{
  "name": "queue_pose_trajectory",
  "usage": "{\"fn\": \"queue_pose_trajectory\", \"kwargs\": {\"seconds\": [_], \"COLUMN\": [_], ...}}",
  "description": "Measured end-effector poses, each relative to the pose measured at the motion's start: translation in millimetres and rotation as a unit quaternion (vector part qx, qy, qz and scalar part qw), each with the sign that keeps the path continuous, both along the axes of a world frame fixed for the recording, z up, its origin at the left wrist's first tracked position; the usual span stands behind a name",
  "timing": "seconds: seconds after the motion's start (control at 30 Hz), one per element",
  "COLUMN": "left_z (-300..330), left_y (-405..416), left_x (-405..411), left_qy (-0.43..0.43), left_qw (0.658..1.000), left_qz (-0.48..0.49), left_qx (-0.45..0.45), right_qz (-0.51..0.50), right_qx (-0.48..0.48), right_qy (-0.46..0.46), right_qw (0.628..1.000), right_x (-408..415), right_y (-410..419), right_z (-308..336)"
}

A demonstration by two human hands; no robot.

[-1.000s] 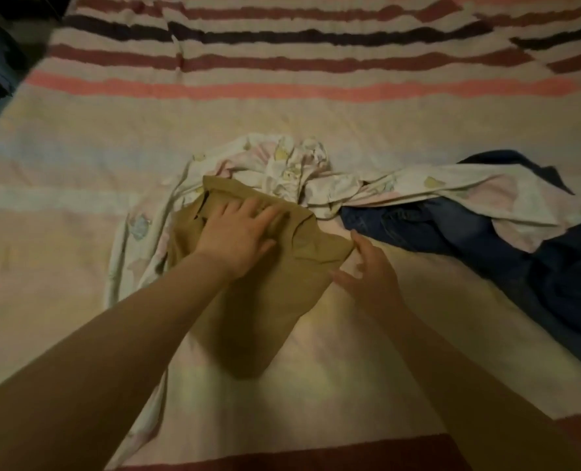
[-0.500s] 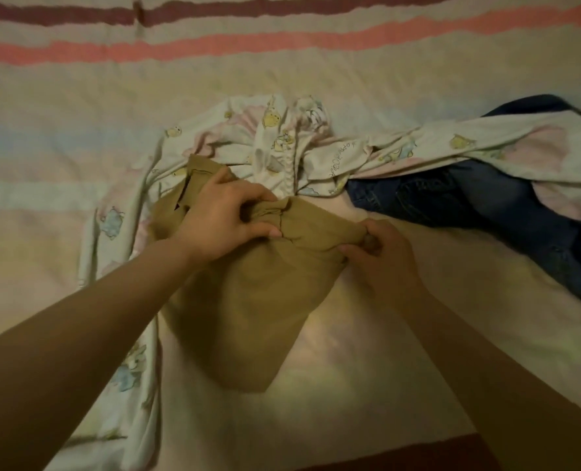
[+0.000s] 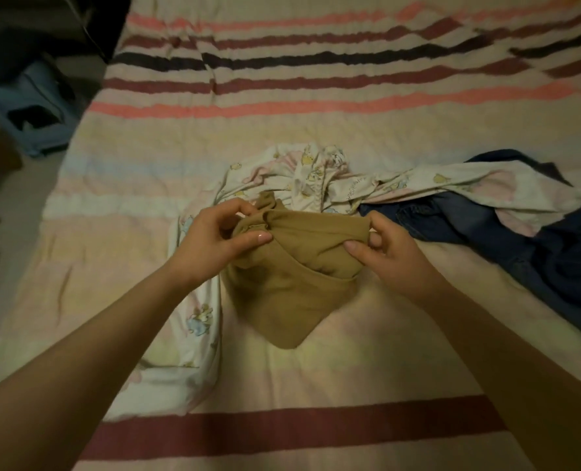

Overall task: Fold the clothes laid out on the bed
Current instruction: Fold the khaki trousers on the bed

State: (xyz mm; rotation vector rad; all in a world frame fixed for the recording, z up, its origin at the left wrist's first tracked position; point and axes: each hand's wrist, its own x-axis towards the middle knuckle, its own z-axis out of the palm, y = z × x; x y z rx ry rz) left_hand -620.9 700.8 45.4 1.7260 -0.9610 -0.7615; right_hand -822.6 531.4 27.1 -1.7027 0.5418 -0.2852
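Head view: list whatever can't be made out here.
- Tan garment: its type is hidden by its own folds; both hands, left and right, cover its top corners.
- Jeans: partly under the printed cloth, cut off by the right edge.
- Blue stool: too dark to make out.

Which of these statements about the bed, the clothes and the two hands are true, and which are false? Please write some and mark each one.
1. Both hands grip the top edge of the tan garment. True: the left hand pinches one end and the right hand the other.
2. The jeans lie to the left of the tan garment. False: they lie to its right.
3. The printed cloth lies partly over the jeans. True.
4. The bedcover is plain white. False: it is striped in pink, dark red and near-black.
5. The jeans are folded neatly. False: they lie crumpled.
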Motion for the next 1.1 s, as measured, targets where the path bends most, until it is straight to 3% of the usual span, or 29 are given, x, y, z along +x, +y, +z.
{"fn": "queue_pose_trajectory", "kwargs": {"seconds": [0.23, 0.43, 0.77, 1.1], "left_z": [49.2, 76.0, 143.9, 239.2], "left_y": [35.7, 55.4, 71.9, 91.3], "left_x": [-25.0, -44.7, -57.2, -53.6], "left_qy": [0.107, 0.080, 0.032, -0.013], "left_qw": [0.990, 0.993, 0.994, 0.992], "left_qz": [0.068, 0.054, 0.083, 0.108], "left_qx": [-0.055, -0.065, -0.062, -0.070], "right_qz": [0.035, 0.034, 0.049, -0.017], "right_qx": [0.092, 0.105, -0.039, -0.153], "right_qy": [-0.007, -0.009, 0.007, 0.000], "right_qw": [0.995, 0.994, 0.998, 0.988], "right_x": [-22.5, -49.8, -69.3, -74.0], "right_y": [30.2, 48.3, 60.5, 49.4], "right_z": [51.2, 70.8, 127.3, 204.3]}}
